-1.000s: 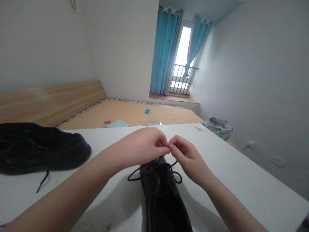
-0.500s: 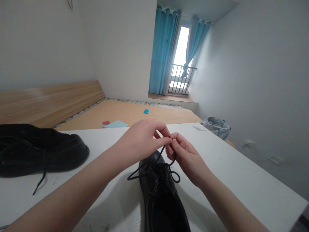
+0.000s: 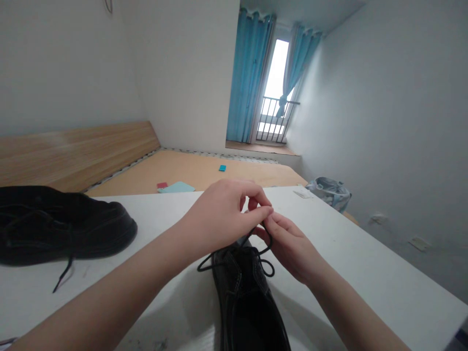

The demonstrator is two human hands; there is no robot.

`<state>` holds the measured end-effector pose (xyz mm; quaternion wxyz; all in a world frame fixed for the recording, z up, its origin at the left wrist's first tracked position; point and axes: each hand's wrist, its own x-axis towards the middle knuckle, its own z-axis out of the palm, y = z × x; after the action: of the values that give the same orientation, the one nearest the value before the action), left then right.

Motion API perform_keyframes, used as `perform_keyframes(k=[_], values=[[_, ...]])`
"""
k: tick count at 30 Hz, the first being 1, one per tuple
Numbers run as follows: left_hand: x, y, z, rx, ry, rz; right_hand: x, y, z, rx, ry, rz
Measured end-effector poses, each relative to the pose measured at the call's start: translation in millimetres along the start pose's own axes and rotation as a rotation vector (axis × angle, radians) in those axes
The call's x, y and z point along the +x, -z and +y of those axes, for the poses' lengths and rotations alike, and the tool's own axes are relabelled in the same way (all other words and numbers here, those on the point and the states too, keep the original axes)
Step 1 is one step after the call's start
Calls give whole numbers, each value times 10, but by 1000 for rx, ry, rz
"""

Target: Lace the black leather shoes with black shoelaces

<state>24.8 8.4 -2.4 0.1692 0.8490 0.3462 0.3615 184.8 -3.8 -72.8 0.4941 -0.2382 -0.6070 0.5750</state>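
Crossing over the right hand (image 3: 288, 243), the left hand (image 3: 223, 214) pinches the lace (image 3: 268, 239); both hands' fingers grip it, the shoe's (image 3: 244, 292) bow unfinished.

White walls (image 3: 175, 63) enclose the room, and a wooden bed frame (image 3: 190, 168) is seen beyond the white table (image 3: 365, 273). At the far end, daylight is admitted through a narrow railed window (image 3: 274, 92) flanked by blue curtains (image 3: 248, 78).
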Motion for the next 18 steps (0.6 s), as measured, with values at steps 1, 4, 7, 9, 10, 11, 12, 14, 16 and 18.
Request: perform_keyframes(k=[1, 4, 7, 9, 10, 11, 12, 14, 16, 18], values=[[-4, 3, 9, -30, 4, 13, -12, -3, -26, 27, -17, -63], [-8, 19, 12, -148, -7, 7, -66, 23, -149, 81, -91, -177], [-5, 45, -21, -153, 54, -67, -131, 91, -325, -285, -24, -45], [-6, 55, -53, -62, 149, -169, -171, 132, -438, -767, 58, 62], [-8, 52, -70, -5, 189, -238, -188, 147, -482, -990, 59, 83], [-10, 43, -87, 59, 216, -311, -203, 156, -517, -1168, 18, 80], [-12, 26, -104, 121, 230, -380, -216, 160, -542, -1287, -57, 56], [-17, -22, -141, 226, 235, -494, -234, 157, -576, -1357, -268, -51], [-24, -80, -182, 277, 218, -578, -244, 146, -609, -1240, -423, -212], [-31, -129, -221, 283, 193, -641, -248, 127, -658, -1029, -428, -344]])
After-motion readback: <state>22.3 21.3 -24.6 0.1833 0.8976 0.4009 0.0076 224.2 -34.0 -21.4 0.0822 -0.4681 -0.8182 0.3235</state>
